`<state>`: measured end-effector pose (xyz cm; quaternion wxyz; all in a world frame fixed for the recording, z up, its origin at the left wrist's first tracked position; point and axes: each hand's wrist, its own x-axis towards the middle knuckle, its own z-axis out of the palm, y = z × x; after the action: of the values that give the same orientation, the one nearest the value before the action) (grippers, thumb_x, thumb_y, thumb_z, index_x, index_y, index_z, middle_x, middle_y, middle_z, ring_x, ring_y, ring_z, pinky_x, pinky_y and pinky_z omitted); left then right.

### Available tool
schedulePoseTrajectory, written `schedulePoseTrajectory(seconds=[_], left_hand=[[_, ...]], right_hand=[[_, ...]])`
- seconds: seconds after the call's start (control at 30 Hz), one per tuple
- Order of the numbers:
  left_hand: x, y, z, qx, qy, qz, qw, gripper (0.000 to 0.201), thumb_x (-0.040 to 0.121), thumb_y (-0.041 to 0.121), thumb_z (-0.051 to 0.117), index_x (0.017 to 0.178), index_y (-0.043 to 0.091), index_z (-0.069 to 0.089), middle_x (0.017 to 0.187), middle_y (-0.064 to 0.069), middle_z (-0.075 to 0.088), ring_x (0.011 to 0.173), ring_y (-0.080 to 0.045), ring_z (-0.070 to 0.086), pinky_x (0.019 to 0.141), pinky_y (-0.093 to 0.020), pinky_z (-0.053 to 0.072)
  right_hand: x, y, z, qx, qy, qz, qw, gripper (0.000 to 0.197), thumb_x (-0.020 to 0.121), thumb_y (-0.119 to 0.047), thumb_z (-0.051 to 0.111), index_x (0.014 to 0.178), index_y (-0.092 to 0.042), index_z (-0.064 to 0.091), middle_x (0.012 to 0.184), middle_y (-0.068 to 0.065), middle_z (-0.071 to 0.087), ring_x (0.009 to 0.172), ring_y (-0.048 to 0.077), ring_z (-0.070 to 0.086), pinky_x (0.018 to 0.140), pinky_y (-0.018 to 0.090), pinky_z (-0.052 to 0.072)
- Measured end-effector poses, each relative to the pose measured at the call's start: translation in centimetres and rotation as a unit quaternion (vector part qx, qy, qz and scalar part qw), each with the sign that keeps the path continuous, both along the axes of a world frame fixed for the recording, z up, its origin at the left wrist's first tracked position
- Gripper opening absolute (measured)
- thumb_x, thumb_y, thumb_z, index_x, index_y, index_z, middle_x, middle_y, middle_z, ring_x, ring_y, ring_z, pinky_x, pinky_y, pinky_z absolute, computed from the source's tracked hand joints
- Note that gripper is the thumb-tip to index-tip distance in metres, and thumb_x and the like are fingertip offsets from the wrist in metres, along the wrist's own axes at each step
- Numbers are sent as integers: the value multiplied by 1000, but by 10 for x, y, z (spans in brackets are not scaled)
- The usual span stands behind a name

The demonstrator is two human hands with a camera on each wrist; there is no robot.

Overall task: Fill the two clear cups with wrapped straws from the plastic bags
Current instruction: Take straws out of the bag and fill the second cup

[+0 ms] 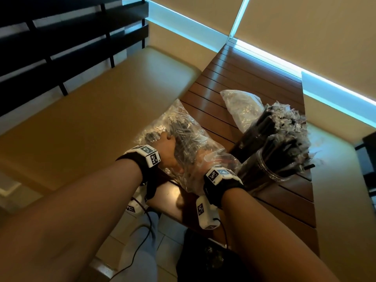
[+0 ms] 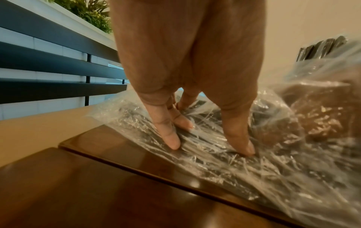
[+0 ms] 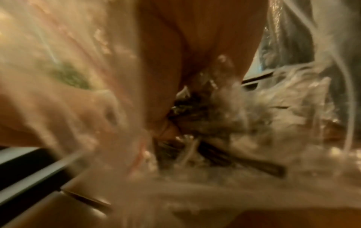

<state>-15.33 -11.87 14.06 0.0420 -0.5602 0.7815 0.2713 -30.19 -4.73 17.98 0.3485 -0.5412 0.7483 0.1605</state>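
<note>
Dark slatted wood made up the table (image 1: 234, 78), with a tan padded bench seat (image 1: 101, 98) along its left edge and pale window blinds (image 1: 305, 27) behind. Nearest the person, at the table's near-left corner, lay a clear plastic bag (image 1: 183, 123) of black wrapped straws (image 2: 205, 146), part of it overhanging the left edge toward the bench. The left hand (image 1: 168, 151) pressed down on the outside of this bag; in the left wrist view its fingers (image 2: 170, 137) were nearly straight, fingertips pushing the film against the straws, curled round nothing. The right hand (image 1: 203, 159) was reached inside the bag's open near end, the film draped over it. The right wrist view was badly blurred: dark straws showed below the palm, yet whether the fingers had closed on any could not be told. Just right of the bag, toward the near-right edge, stood a clear cup (image 1: 270, 165) packed with black straws whose crinkled wrapper ends fanned out above the rim. A taller bundle stood touching it behind, its container hidden. Farther back, near the table's middle, lay a second plastic bag (image 1: 242, 106), whitish and crumpled
</note>
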Motion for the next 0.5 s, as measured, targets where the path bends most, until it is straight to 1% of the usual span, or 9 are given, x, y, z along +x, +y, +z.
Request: schedulePoseTrajectory(seconds=[0.03, 0.1, 0.17, 0.2, 0.27, 0.33, 0.37, 0.47, 0.5], left_hand=[[0, 1, -1, -4, 1, 2, 1000, 117, 58, 58, 86, 147, 7, 29, 144, -14, 23, 117, -32, 51, 98, -40, 51], [-2, 3, 0, -5, 6, 10, 1000, 119, 60, 56, 87, 150, 5, 26, 147, -15, 21, 120, -32, 49, 99, -36, 50], [-5, 5, 0, -8, 10, 19, 1000, 119, 60, 53, 88, 150, 4, 26, 147, -15, 22, 118, -32, 51, 95, -32, 49], [-6, 6, 0, -11, 13, 22, 1000, 118, 60, 52, 88, 149, 3, 28, 146, -15, 23, 116, -32, 51, 92, -32, 49], [-8, 6, 0, -12, 20, 26, 999, 115, 61, 50, 88, 148, 4, 30, 145, -15, 23, 115, -32, 51, 90, -31, 48], [-9, 6, -1, -9, 31, 32, 999, 114, 62, 48, 89, 149, 4, 29, 146, -14, 21, 117, -31, 49, 91, -29, 46], [-8, 6, -1, -6, 38, 36, 999, 114, 62, 47, 89, 149, 5, 28, 147, -14, 21, 119, -31, 48, 93, -29, 45], [-8, 7, -4, -5, 42, 42, 998, 117, 60, 50, 89, 148, 4, 29, 147, -12, 20, 119, -29, 47, 92, -27, 44], [-8, 7, -5, -5, 43, 44, 998, 116, 59, 51, 89, 147, 3, 30, 146, -12, 21, 118, -28, 47, 91, -26, 44]], right_hand=[[-1, 5, 4, -6, 9, 12, 1000, 53, 101, -21, 54, 146, -2, 37, 152, 20, 39, 139, 34, 39, 108, 36, 34], [-7, 14, 8, -43, 26, 45, 998, 73, 97, -34, 60, 155, -18, 19, 158, 12, 29, 141, 30, 37, 111, 37, 34], [-9, 27, 25, -32, 33, 44, 998, 79, 99, -32, 56, 158, -22, 4, 163, 8, 18, 145, 28, 30, 114, 34, 29], [-10, 29, 31, -28, 29, 35, 999, 75, 101, -28, 52, 158, -18, 4, 163, 9, 17, 146, 27, 29, 114, 31, 28], [-3, 28, 45, -42, 7, 22, 999, 60, 103, -21, 48, 154, -7, 20, 158, 12, 29, 142, 26, 35, 107, 25, 31], [-1, 24, 41, -71, 2, 12, 997, 48, 104, -21, 47, 148, -5, 35, 152, 14, 39, 138, 27, 40, 105, 27, 34], [0, 25, 38, -65, 6, 13, 998, 49, 104, -22, 46, 149, -5, 34, 153, 15, 37, 139, 29, 39, 108, 30, 33], [-7, 34, 26, -38, 30, 47, 998, 62, 107, -24, 38, 158, -13, 5, 165, 13, 5, 150, 30, 15, 119, 37, 19], [-6, 37, 27, -40, 29, 39, 998, 62, 107, -25, 36, 158, -15, 2, 165, 11, 2, 151, 29, 12, 119, 38, 17]])
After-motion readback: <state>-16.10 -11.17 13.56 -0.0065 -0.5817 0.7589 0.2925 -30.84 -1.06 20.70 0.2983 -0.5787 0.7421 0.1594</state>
